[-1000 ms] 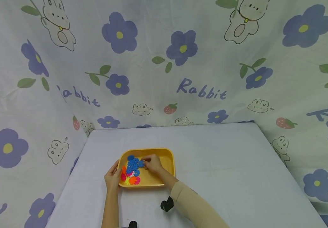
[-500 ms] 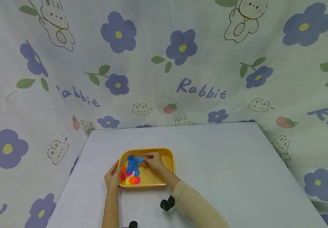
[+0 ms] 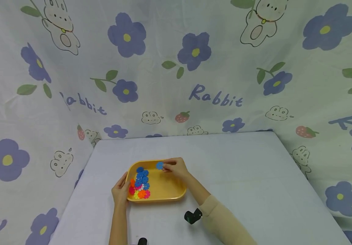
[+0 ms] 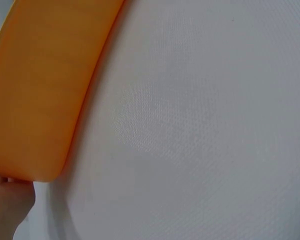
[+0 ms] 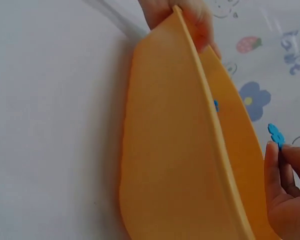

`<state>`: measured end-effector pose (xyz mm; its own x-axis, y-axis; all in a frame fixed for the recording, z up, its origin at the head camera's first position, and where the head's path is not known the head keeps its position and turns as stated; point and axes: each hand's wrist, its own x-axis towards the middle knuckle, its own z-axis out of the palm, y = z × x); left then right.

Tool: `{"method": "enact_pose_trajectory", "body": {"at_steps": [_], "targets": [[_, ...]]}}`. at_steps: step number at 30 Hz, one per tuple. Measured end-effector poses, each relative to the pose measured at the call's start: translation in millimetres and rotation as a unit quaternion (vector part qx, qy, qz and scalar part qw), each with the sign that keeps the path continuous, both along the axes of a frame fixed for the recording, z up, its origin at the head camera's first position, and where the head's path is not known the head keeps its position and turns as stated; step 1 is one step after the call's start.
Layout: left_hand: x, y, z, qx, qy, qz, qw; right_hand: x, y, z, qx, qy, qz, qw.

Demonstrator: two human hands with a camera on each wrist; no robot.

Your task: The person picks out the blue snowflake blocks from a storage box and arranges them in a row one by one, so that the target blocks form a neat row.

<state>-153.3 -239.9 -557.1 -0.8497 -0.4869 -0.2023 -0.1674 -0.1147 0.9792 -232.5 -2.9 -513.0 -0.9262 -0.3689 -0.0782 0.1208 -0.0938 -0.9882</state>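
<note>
My left hand (image 3: 120, 191) grips the left wall of a yellow plastic tray (image 3: 166, 189); in the left wrist view its fingers (image 4: 12, 200) curl against the tray's outer side. Between thumb and fingers, my right hand (image 3: 176, 167) pinches a blue flower-shaped plastic disc (image 3: 159, 165), held above the tray near its back rim. The right wrist view shows this blue disc (image 5: 276, 135) edge-on at the fingertips. More blue discs (image 3: 142, 177) lie heaped in the tray's left part. In front of them are orange discs (image 3: 142, 194), with pink, yellow and white ones.
The tray stands on a table covered with white cloth (image 3: 240, 183). Behind and at the sides hangs a curtain (image 3: 163, 81) printed with rabbits and flowers. A black device (image 3: 193, 216) sits by the right forearm; another dark one (image 3: 142, 241) shows near the left forearm.
My right hand has lifted the blue disc away from the heap and moved right, toward the tray's back rim. The left hand stays on the tray.
</note>
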Motion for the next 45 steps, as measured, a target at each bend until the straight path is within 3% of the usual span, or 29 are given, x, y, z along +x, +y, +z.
{"method": "enact_pose_trajectory", "body": {"at_steps": [4,12,18,25,32,45], "targets": [[0.7,0.2,0.8,0.003,0.002,-0.003,1.0000,-2.9,15.3,10.6,0.006,0.007,-0.004,1.0000],[0.8,-0.3,0.5,0.002,0.004,-0.002,1.0000,-11.2,47.1,10.4,0.018,0.001,-0.035,0.9992],[0.3,-0.6,-0.9,0.000,0.009,0.005,1.0000,-16.4,75.5,8.2,0.035,-0.029,-0.080,0.9958],[0.4,0.2,-0.8,0.005,0.019,0.014,0.9997,-23.2,107.1,0.8,0.014,-0.039,-0.104,0.9937],[0.6,0.1,-0.1,0.000,0.003,0.004,1.0000,-27.2,131.9,-11.3,0.001,-0.043,-0.123,0.9915],[0.3,0.5,0.2,0.004,0.004,0.000,1.0000,-34.0,146.7,-34.3,-0.018,-0.094,-0.153,0.9836]]}}
